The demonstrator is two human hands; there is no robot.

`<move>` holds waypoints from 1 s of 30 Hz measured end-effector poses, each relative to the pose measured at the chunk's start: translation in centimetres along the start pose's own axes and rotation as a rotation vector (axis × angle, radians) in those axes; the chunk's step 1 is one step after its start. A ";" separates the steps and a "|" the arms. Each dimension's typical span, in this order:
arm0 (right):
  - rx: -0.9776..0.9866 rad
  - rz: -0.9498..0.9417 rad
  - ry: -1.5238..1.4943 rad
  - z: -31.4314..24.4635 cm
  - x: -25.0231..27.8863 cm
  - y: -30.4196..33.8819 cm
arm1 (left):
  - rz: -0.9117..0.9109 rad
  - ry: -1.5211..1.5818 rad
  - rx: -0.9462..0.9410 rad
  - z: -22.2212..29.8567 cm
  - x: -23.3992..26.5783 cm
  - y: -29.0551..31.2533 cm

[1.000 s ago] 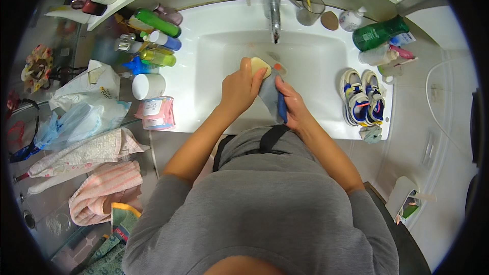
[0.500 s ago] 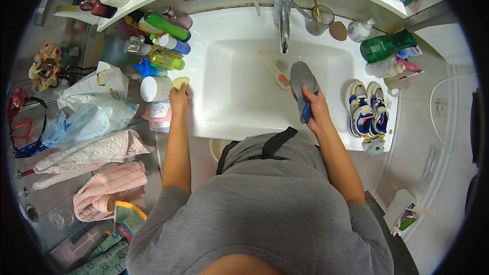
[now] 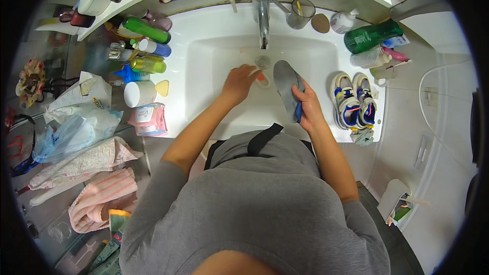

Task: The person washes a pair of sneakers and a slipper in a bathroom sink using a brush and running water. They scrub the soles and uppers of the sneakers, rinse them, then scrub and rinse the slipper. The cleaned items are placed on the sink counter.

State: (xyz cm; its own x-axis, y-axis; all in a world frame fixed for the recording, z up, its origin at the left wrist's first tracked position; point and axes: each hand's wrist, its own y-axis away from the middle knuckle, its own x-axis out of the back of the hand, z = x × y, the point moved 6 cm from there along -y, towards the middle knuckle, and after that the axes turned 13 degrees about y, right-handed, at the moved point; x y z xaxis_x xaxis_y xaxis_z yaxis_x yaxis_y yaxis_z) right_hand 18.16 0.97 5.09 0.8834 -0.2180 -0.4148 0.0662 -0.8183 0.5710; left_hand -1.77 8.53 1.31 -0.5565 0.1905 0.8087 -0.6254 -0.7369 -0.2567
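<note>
In my right hand (image 3: 308, 106) is a shoe insole (image 3: 286, 82), grey on its broad face with a blue heel end, tilted above the right part of the sink. My left hand (image 3: 238, 85) reaches low into the basin, its fingers stretched out over a white brush (image 3: 264, 82) with an orange spot. The hand covers much of the brush, and I cannot see a grip on it. A pale yellow soap bar (image 3: 162, 88) lies on the left ledge beside a white jar (image 3: 139, 94). On the right ledge stands a pair of sneakers (image 3: 353, 101).
The white sink (image 3: 204, 122) has a chrome faucet (image 3: 263, 15) at its back. Several bottles (image 3: 146, 29) line the left ledge, with a pink pack (image 3: 148, 119) in front. A cup (image 3: 300, 14) and a green bottle (image 3: 372, 36) stand at back right.
My left hand has let go of the soap bar on the left ledge and moved right, into the basin over the brush. My right hand still holds the insole.
</note>
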 end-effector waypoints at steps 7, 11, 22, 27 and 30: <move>0.064 -0.089 -0.097 -2.1 -0.9 1.8 | -0.504 -0.217 -0.203 -2.5 -7.3 -0.1; 0.039 -0.042 -0.111 -1.6 0.3 1.7 | -0.505 0.087 0.247 -1.2 -3.1 -0.3; -0.100 0.012 0.075 1.1 -1.2 -0.8 | 0.078 0.513 0.270 6.7 4.4 -1.0; -0.132 -0.057 0.174 1.6 -3.0 -0.3 | 0.014 0.363 0.343 6.0 3.2 -1.6; -0.133 -0.084 0.198 1.9 -2.9 -0.1 | -0.021 0.420 0.272 8.2 3.8 -0.9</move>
State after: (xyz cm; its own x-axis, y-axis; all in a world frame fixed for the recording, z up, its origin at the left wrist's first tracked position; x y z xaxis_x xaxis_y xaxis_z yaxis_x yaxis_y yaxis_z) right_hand 14.71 0.66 4.91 0.9451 -0.0333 -0.3251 0.1918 -0.7490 0.6342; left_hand 1.16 4.57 8.90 -0.7527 0.4102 0.5149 -0.5042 -0.8621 -0.0503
